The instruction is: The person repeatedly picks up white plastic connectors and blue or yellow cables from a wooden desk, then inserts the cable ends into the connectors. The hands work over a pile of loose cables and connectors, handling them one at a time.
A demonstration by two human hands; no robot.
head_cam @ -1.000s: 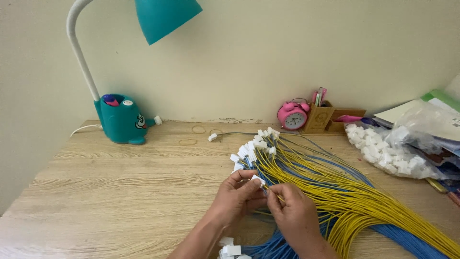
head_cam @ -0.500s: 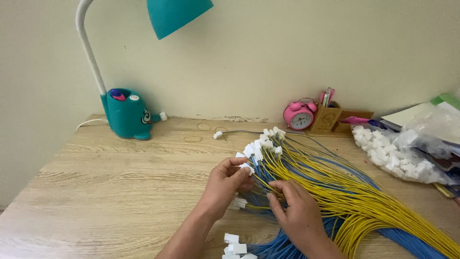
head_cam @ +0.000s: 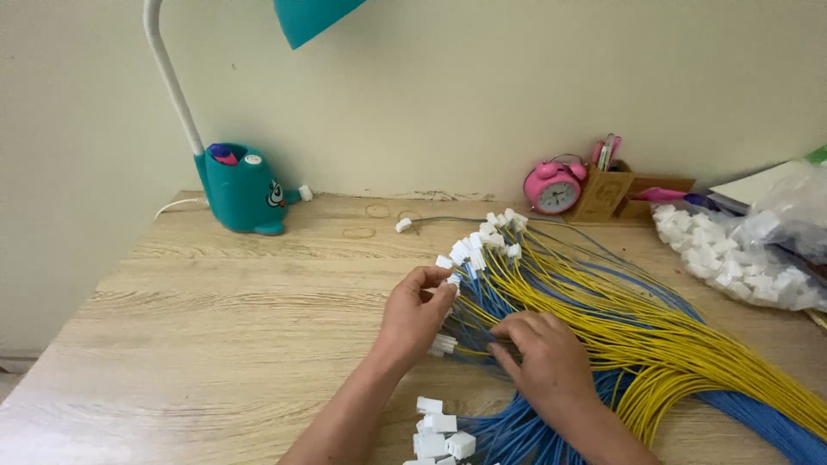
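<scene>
Head view — left hand (head_cam: 415, 312) fingers pinch white connector (head_cam: 453, 280); right hand (head_cam: 543, 355) presses wires (head_cam: 655, 344).

The desk (head_cam: 198, 319) was seen to be of pale wood with a matt, grained surface. The yellow wires (head_cam: 655, 336) and blue wires (head_cam: 508, 430) were sheathed in smooth, faintly glossy plastic, and the white connectors (head_cam: 469, 250) at their ends were of matt plastic. The teal lamp base (head_cam: 241, 189) was moulded in glossy plastic, as was the pink alarm clock (head_cam: 556, 188). A clear plastic bag (head_cam: 758, 258), shiny and crinkled, was filled with white plastic parts.
</scene>
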